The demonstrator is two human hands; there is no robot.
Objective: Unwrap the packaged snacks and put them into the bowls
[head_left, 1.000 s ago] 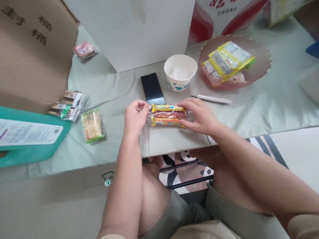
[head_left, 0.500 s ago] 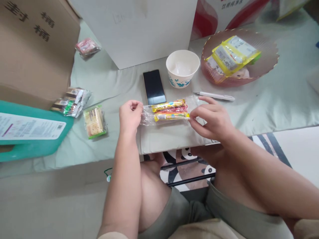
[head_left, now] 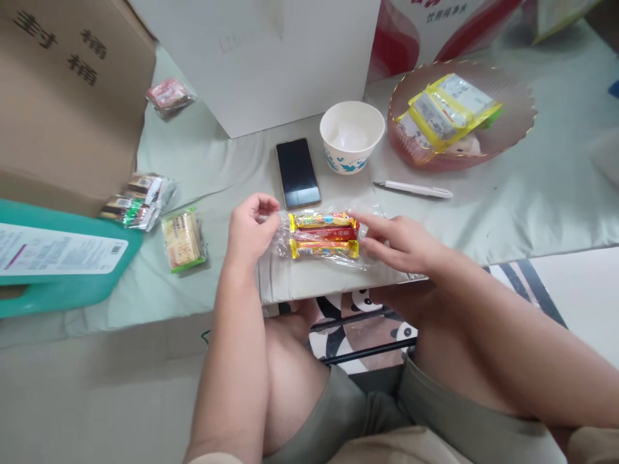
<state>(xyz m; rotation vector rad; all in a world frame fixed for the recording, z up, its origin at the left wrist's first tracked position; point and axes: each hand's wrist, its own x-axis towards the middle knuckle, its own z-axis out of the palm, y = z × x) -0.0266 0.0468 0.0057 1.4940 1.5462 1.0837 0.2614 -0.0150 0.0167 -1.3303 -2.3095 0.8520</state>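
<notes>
A clear plastic bag (head_left: 333, 263) lies near the table's front edge. On or inside it are three wrapped snack sticks side by side: a yellow stick (head_left: 322, 220), a red stick (head_left: 325, 233) and another yellow stick (head_left: 324, 249). My left hand (head_left: 252, 227) is curled at the bag's left end, thumb and forefinger closed on the plastic. From the right, my right hand (head_left: 399, 241) reaches in with its fingers stretched out and apart, the tips at the sticks' right ends. Just behind the bag lies a black phone (head_left: 298, 173).
Behind are a paper bowl (head_left: 352, 151), a white pen (head_left: 416, 189) and a pink basket (head_left: 512, 138) holding yellow packets. At left are wrapped crackers (head_left: 184, 240), other snack packs (head_left: 140, 200), a teal jug (head_left: 111, 283) and a cardboard box (head_left: 72, 129). A white box (head_left: 294, 71) stands behind the phone.
The bag has come down flatter and nearer the table's front edge, and the sticks now lie spread side by side. My right hand's fingers have loosened from the bag's right end and straightened.
</notes>
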